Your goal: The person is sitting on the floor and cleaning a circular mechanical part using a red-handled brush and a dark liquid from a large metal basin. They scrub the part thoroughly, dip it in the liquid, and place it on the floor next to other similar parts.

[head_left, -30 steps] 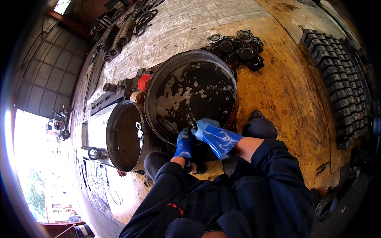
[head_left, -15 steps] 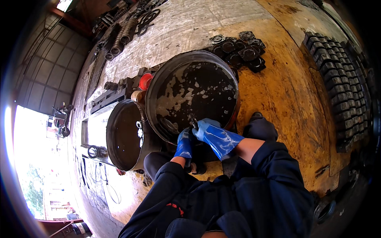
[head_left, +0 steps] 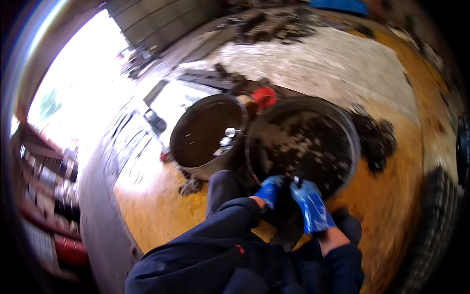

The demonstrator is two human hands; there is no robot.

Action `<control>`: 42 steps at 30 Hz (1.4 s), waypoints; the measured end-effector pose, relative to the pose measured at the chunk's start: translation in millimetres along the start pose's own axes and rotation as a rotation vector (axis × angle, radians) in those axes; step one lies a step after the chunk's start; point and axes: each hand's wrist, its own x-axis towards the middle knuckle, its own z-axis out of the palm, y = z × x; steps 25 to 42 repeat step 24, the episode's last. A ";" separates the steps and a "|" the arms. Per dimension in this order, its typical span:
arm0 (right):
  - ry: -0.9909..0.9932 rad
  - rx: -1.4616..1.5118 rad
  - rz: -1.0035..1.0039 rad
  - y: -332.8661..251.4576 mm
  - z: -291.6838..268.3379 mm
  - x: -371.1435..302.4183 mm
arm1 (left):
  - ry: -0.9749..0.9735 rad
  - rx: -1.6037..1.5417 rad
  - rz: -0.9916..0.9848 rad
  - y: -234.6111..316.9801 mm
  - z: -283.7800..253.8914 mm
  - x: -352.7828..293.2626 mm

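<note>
Both my hands wear blue rubber gloves and are held at the near rim of a large round tub (head_left: pixel 356 147) of dark liquid with pale floating patches. In my right hand (head_left: pixel 307 192) the fingers are closed on a small dark metal part (head_left: pixel 297 182), its kind too blurred to make out. Just left of it, a small gap apart, is my left hand (head_left: pixel 270 190); motion smears its fingertips. To the left stands a second round tub (head_left: pixel 208 171) of brownish liquid, with shiny metal parts (head_left: pixel 226 140) at its right side.
Behind the tubs' meeting point sits a red bowl (head_left: pixel 265 97). Dark round metal parts (head_left: pixel 374 139) are heaped right of the large tub. Rows of dark blocks (head_left: pixel 431 220) line the far right. A dark rag-like clump (head_left: pixel 190 185) lies before the left tub.
My view has swung to the left, so the tubs appear farther right. My hands, close together before, are now slightly apart, with the dark metal part still in the right one.
</note>
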 end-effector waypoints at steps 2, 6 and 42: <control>-0.044 -0.037 0.002 7.2 7.1 4.6 | 0.077 -0.033 -0.015 -2.8 -2.8 -3.0; 0.081 -0.116 -0.066 6.2 6.5 -3.2 | -0.056 1.016 0.428 -27.5 -26.8 3.8; 0.075 -0.095 -0.056 30.0 15.8 17.5 | 0.018 0.552 0.099 -16.9 -15.4 8.8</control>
